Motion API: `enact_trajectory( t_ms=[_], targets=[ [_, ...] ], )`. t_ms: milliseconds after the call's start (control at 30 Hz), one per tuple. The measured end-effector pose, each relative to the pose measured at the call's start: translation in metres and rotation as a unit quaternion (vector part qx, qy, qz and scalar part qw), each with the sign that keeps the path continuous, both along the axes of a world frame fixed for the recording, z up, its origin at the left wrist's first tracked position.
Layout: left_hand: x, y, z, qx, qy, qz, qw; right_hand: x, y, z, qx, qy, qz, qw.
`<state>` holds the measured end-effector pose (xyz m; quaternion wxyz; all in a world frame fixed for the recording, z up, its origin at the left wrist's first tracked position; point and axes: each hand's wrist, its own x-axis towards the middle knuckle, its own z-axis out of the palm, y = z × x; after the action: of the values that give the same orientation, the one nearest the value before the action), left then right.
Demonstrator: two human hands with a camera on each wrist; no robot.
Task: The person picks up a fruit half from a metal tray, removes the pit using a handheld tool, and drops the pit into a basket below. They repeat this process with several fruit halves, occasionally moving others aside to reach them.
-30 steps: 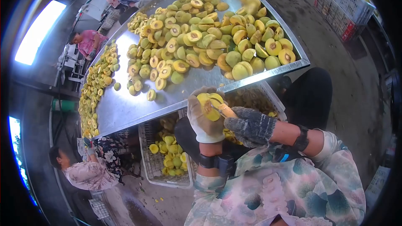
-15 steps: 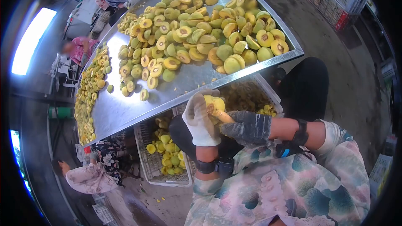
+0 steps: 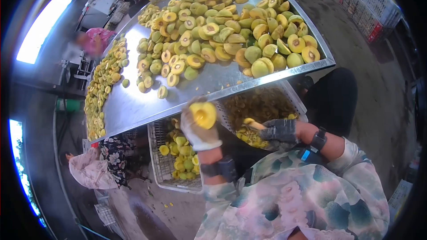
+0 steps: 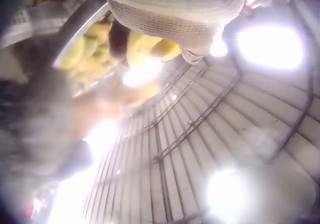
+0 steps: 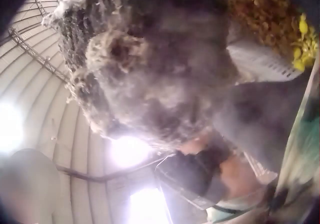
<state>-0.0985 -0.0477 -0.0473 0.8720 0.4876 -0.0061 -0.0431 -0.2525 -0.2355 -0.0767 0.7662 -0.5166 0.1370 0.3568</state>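
In the head view my left hand [image 3: 192, 129], in a pale knit glove, holds up a yellow peach half [image 3: 203, 115] with a hollow in its cut face. The left wrist view shows part of the yellow flesh [image 4: 140, 46] below the glove's edge. My right hand [image 3: 280, 131], in a worn dark grey glove, grips a wooden-handled pitting tool [image 3: 255, 124] over a crate of pits and scraps [image 3: 260, 106]. The glove [image 5: 160, 69] fills much of the right wrist view and hides the tool there. A gap separates the two hands.
A metal-topped table [image 3: 213, 80] with many green-skinned peach halves [image 3: 200, 31] stands ahead, its rim close beyond my left hand. Below left sits a white crate [image 3: 160, 169] of hollowed halves. Other people work around the table. Stacked crates [image 3: 369, 4] stand at far right.
Earlier the hands were together, with the tool's metal end in the peach half. Now they are apart: the left has moved left with the half, showing its hollow, and the right has drawn back.
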Motion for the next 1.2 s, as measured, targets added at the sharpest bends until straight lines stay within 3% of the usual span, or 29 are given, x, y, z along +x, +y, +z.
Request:
enact_trajectory(
  t_ms=[33, 67, 100, 133, 167, 200, 233, 267, 300, 333, 400, 467, 533, 633, 667, 733, 767, 800, 833, 867, 900, 933, 1000, 1067, 1133, 1200],
  targets=[
    [-0.004, 0.017, 0.013, 0.081, -0.025, 0.028, 0.996, -0.002, -0.006, -0.049, -0.208, -0.138, 0.081, 0.965],
    [-0.008, 0.035, 0.026, 0.163, -0.046, 0.058, 0.984, -0.007, -0.015, -0.086, -0.406, -0.267, 0.153, 0.86],
    [-0.001, 0.056, 0.028, 0.212, -0.06, 0.073, 0.973, -0.014, -0.021, -0.093, -0.43, -0.276, 0.194, 0.837],
    [0.024, 0.096, 0.002, 0.295, -0.084, 0.106, 0.946, -0.015, -0.023, -0.096, -0.453, -0.283, 0.235, 0.812],
    [0.04, 0.123, -0.005, 0.535, -0.145, 0.152, 0.819, -0.009, -0.022, -0.084, -0.453, -0.287, 0.235, 0.811],
    [0.047, 0.138, -0.007, 0.733, -0.189, 0.187, 0.626, -0.004, -0.021, -0.06, -0.421, -0.212, 0.218, 0.854],
    [0.047, 0.127, 0.008, 0.779, -0.174, 0.2, 0.568, 0.001, -0.02, -0.047, -0.387, -0.135, 0.2, 0.89],
    [0.053, 0.11, 0.024, 0.82, -0.16, 0.213, 0.507, 0.005, -0.021, -0.048, -0.39, -0.142, 0.2, 0.888],
    [0.067, 0.098, 0.029, 0.827, -0.164, 0.188, 0.504, 0.004, -0.019, -0.054, -0.387, -0.166, 0.167, 0.891],
    [0.082, 0.085, 0.035, 0.798, -0.158, 0.108, 0.572, 0.004, -0.017, -0.06, -0.383, -0.189, 0.133, 0.894],
    [0.119, 0.057, 0.018, 0.764, -0.225, 0.003, 0.604, 0.001, -0.014, -0.071, -0.392, -0.164, 0.136, 0.895],
    [0.143, 0.014, 0.011, 0.792, -0.213, -0.065, 0.568, -0.001, -0.016, -0.067, -0.373, -0.216, 0.08, 0.899],
    [0.168, -0.01, -0.016, 0.811, -0.228, -0.065, 0.534, 0.002, -0.023, -0.059, -0.389, -0.183, 0.102, 0.897],
    [0.18, -0.029, -0.029, 0.81, -0.185, -0.067, 0.553, -0.001, -0.026, -0.061, -0.362, -0.205, 0.071, 0.907],
    [0.172, -0.036, -0.016, 0.81, -0.185, -0.069, 0.552, -0.002, -0.026, -0.06, -0.361, -0.204, 0.07, 0.907],
    [0.155, -0.041, 0.007, 0.738, -0.089, -0.161, 0.649, -0.001, -0.022, -0.054, -0.348, -0.189, 0.023, 0.918],
    [0.165, -0.028, -0.014, 0.68, -0.198, -0.135, 0.693, 0.001, -0.022, -0.049, -0.345, -0.19, 0.022, 0.919],
    [0.171, -0.012, -0.036, 0.682, -0.199, -0.135, 0.691, 0.004, -0.022, -0.043, -0.375, -0.197, 0.029, 0.905],
    [0.151, -0.011, -0.022, 0.464, -0.092, -0.181, 0.862, 0.005, -0.021, -0.037, -0.403, -0.201, 0.035, 0.892],
    [0.131, -0.011, -0.009, 0.206, 0.029, -0.207, 0.956, 0.007, -0.02, -0.033, -0.397, -0.198, 0.035, 0.896],
    [0.109, -0.015, -0.004, 0.097, 0.011, -0.195, 0.976, 0.01, -0.02, -0.027, -0.305, -0.154, -0.015, 0.94],
    [0.09, -0.016, 0.004, 0.1, 0.017, -0.191, 0.976, 0.013, -0.019, -0.02, -0.21, -0.108, -0.064, 0.97],
    [0.059, -0.019, 0.017, -0.053, 0.109, -0.238, 0.964, 0.02, -0.016, 0.019, -0.184, -0.114, -0.068, 0.974],
    [0.036, -0.028, 0.018, -0.061, 0.09, -0.234, 0.966, 0.025, -0.007, 0.037, -0.162, -0.12, -0.081, 0.976],
    [0.017, -0.033, 0.022, -0.079, 0.076, -0.24, 0.964, 0.028, 0.005, 0.044, -0.142, -0.211, -0.122, 0.959],
    [0.009, -0.033, 0.011, 0.018, -0.006, -0.239, 0.971, 0.028, 0.012, 0.07, -0.089, -0.183, -0.129, 0.971]
  ],
)
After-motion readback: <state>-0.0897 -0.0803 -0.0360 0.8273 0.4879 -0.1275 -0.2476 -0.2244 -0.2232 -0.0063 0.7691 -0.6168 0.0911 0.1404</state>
